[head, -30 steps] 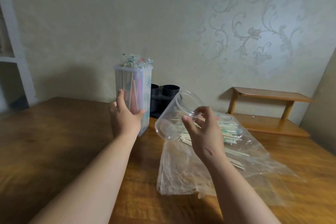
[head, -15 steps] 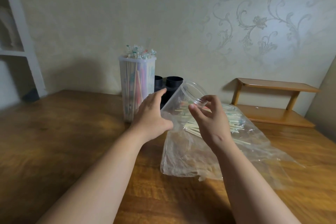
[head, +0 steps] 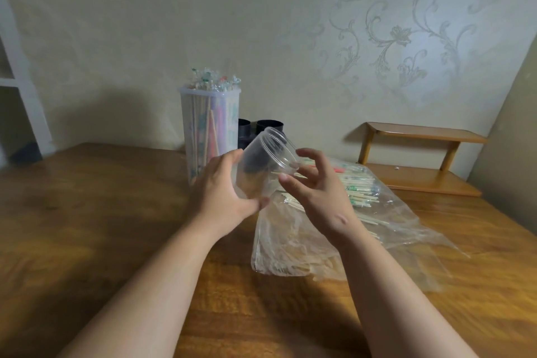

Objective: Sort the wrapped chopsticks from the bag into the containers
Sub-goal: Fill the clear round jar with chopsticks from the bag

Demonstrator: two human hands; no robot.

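Above table | left hand grips clear jar | right hand holds rim

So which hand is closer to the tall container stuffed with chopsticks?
Left. The left hand grips the clear jar just in front of the tall container; the right hand is farther right, at the jar's mouth, over the bag.

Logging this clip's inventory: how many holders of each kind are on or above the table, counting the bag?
tall translucent container: 1
clear round jar: 1
black cups: 2
plastic bag: 1
Total: 5
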